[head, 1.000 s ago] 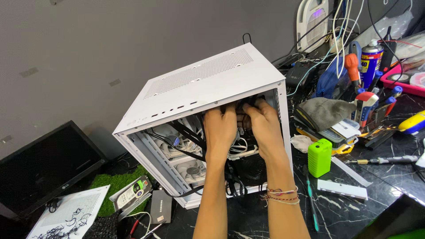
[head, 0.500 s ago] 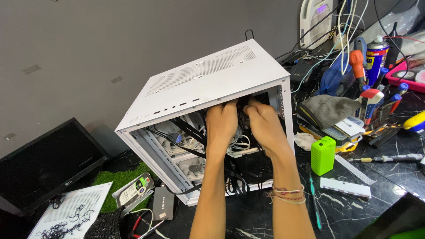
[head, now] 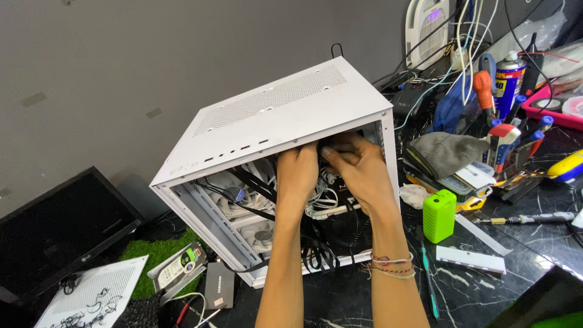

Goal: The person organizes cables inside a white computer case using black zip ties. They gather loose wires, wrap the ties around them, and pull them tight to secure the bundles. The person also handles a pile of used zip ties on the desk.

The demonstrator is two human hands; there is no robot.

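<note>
Now, from the wrists outward:
Right wrist: thread bracelets (head: 388, 265) ring it, nearest the camera.
Left hand: the left hand (head: 297, 174) reaches into the open side of the white metal computer case (head: 273, 115), fingers curled up under the top panel; whether it grips anything cannot be told, as the fingertips are hidden.
Right hand: the right hand (head: 358, 173) is beside the left and touching it, fingers bent inward toward the same spot near the case's upper edge; what it pinches, if anything, cannot be told.
Below the hands: a tangle of black and white cables (head: 319, 203) hangs inside the case, spilling toward its lower sill.
Left of the hands: white round fans (head: 243, 200) sit in the case's inner frame.
Right of the right hand: a bright green plastic block (head: 439, 215) stands on the black marbled table (head: 534, 237), near the case; just beyond it lies a folded grey cloth (head: 446, 152).
Further right: an orange-handled screwdriver (head: 484, 91) and a blue spray can (head: 507, 79) stand among other tools.
Far left of the hands: a black flat monitor (head: 61, 228) lies well apart from the case, with a bare hard drive (head: 179, 267) between them.
</note>
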